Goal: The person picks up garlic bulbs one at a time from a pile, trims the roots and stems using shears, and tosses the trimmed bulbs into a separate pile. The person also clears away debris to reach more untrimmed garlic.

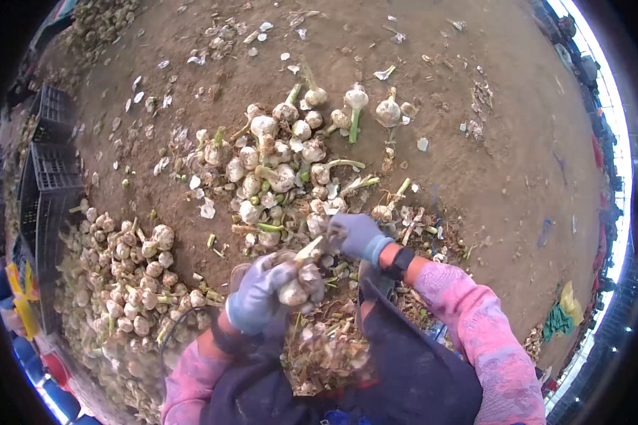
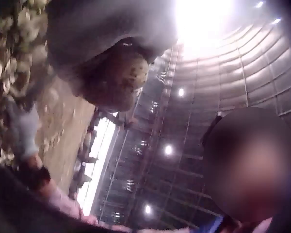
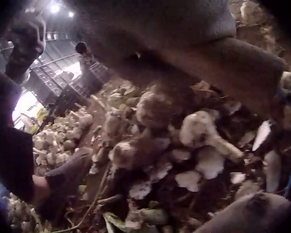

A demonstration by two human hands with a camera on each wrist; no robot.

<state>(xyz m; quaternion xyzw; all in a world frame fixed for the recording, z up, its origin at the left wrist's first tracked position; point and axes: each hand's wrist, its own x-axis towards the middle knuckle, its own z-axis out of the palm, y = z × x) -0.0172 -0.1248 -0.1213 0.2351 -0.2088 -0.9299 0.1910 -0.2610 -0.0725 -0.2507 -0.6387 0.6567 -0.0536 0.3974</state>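
Note:
My left hand (image 1: pixel 259 290), in a pale work glove, grips a bunch of garlic bulbs (image 1: pixel 295 292) above the lap, with one cut stem sticking up. In the left wrist view a garlic bulb (image 2: pixel 131 73) shows below the dark, blurred glove. My right hand (image 1: pixel 358 235), gloved too, reaches down over the near edge of a heap of garlic (image 1: pixel 280 177), fingers beside a whitish bulb (image 1: pixel 317 224). In the right wrist view that glove (image 3: pixel 184 34) spans the top, above loose bulbs with stems, such as a garlic bulb (image 3: pixel 196 128), and peeled skins (image 3: pixel 211 162).
A larger pile of trimmed garlic (image 1: pixel 131 297) lies to the left, beside black plastic crates (image 1: pixel 53 170). Stem and skin scraps (image 1: pixel 326 347) gather between the legs. Several bulbs and skins are scattered over the brown dirt floor (image 1: pixel 503 177). A green and yellow bag (image 1: pixel 563 315) lies at far right.

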